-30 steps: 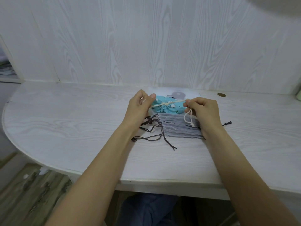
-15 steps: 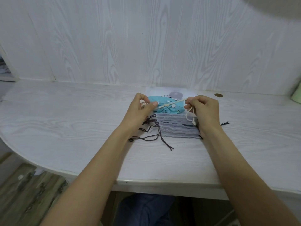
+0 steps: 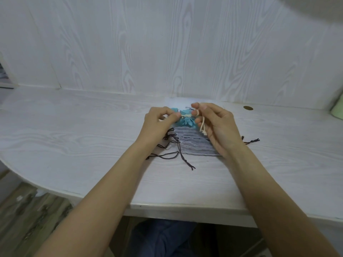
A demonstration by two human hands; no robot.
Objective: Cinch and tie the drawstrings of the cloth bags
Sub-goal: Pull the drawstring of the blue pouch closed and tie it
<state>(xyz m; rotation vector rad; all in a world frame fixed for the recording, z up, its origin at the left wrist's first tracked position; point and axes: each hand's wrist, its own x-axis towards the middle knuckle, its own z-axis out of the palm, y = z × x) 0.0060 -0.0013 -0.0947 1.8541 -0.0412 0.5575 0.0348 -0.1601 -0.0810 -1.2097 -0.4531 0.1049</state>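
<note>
In the head view, a white wood-grain worktop (image 3: 78, 138) is seen, backed by a wall (image 3: 167, 43) panelled in the same pale wood grain. The worktop's front edge curves away at the left, where a brownish floor (image 3: 27, 210) is visible below it. A small brass-coloured disc (image 3: 248, 108) is set into the worktop near its back edge, toward the right. A pale green object (image 3: 337, 110) is cut off at the right edge of the picture. Dark blue cloth (image 3: 163, 236) is seen under the front edge.

A stack of grey cloth bags (image 3: 194, 145) lies near the middle of the worktop, toward the back edge. Their dark drawstrings (image 3: 172, 149) are spread loosely over the surface on the stack's left side, and one dark end (image 3: 252, 140) shows on the right. Wide bare stretches of worktop lie to the left and right of the stack and between it and the front edge.

A blue bag (image 3: 186, 121), gathered at its mouth, is held at the far end of the stack. The left hand (image 3: 159, 123) is closed on the bag's neck, pinching the cream drawstring (image 3: 185, 115) there. The right hand (image 3: 217, 125) is raised just beside it, the cream cord looped around a finger, its knotted end hanging in front of the palm. The two hands are close together, both forearms reaching in from the front edge.
</note>
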